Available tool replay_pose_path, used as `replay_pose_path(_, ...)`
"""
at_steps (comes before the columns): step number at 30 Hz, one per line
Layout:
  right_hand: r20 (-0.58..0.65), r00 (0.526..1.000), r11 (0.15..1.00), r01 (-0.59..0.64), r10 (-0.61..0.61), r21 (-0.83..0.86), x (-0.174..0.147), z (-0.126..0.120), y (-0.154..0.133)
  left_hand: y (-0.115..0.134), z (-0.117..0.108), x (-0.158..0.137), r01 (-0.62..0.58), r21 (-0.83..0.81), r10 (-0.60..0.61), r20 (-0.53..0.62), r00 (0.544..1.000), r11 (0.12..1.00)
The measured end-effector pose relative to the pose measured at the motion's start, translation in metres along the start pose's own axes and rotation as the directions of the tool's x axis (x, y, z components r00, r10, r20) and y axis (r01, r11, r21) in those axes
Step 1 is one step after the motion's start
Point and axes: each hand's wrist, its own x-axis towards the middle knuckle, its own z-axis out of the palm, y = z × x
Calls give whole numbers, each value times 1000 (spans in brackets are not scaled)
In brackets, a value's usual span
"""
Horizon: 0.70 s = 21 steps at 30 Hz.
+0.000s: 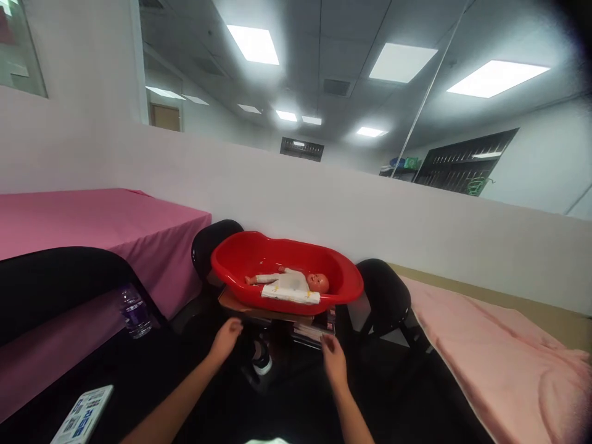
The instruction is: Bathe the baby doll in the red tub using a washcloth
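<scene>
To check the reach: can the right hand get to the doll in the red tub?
Probably yes: the right hand looks empty, and the red tub is open above the doll.

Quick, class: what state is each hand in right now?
Left hand: partly open, loosely curled, holding nothing visible.
Right hand: partly open, loosely curled, holding nothing visible.

A bottle [135, 313] and white package [84, 414] sit left, a pink blanket [504, 348] right.
</scene>
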Motion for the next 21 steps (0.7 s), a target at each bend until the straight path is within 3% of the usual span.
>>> replay_pose_path(2, 8, 993, 992, -113, 114, -47, -33, -19, 41, -38, -17, -40, -146, 212, 128, 95, 987, 966)
replay_pose_path(4, 81, 986, 983, -135, 146, -121, -55, -30, 64, -53, -25, -74, -275, 449, 220, 171, 960, 850)
replay_pose_path(7, 205, 971, 985, -93, 122, -147, -66, -30, 75, -45, -21, -101, -437, 661, 298, 319, 900, 610)
replay_pose_path(9, 310, 944, 978, -45, 108, -204, -65, -23, 77, -34, -14, -105, -480, 711, 291, 381, 877, 515)
replay_pose_path(14, 473, 871, 883, 109, 137, -456, -62, -13, 88, -27, -11, -100, -453, 752, 264, 369, 891, 479)
replay_pose_path(21, 482, 861, 844, 134, 161, -520, -66, -14, 83, -29, -14, -101, -471, 748, 276, 383, 882, 468)
